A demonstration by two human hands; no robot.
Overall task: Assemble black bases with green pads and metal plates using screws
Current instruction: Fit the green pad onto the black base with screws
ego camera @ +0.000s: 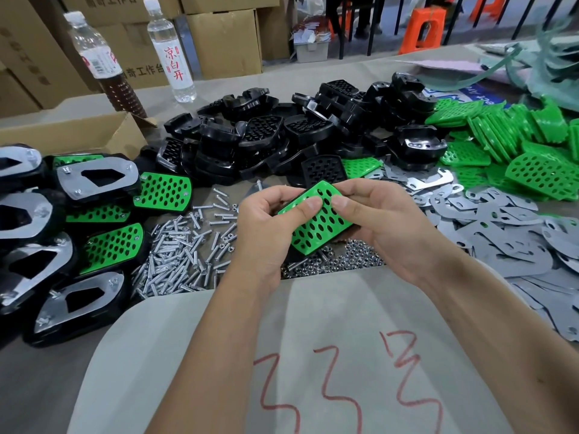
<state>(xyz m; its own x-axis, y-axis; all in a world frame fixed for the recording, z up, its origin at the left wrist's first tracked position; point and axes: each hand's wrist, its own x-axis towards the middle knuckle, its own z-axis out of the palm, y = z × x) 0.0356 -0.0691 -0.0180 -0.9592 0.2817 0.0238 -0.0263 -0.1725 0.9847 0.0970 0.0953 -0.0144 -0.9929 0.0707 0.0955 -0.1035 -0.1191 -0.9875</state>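
Observation:
Both hands hold one green perforated pad (319, 225) above the table, tilted toward me. My left hand (266, 227) grips its left edge with the thumb pressed on top. My right hand (385, 220) grips the right edge, thumb on the pad's face. Whether a black base sits under the pad is hidden. Loose screws (185, 245) lie left of the hands and small nuts (351, 256) just beneath them. A heap of black bases (282, 133) lies behind, green pads (517, 142) at the right, metal plates (501, 227) beside my right hand.
Finished assemblies (78, 220) are piled at the left, some showing green pads, some metal plates. A cardboard box (78, 133) and two bottles (170, 51) stand at the back left. A pale sheet with red marks (329, 371) covers the near table.

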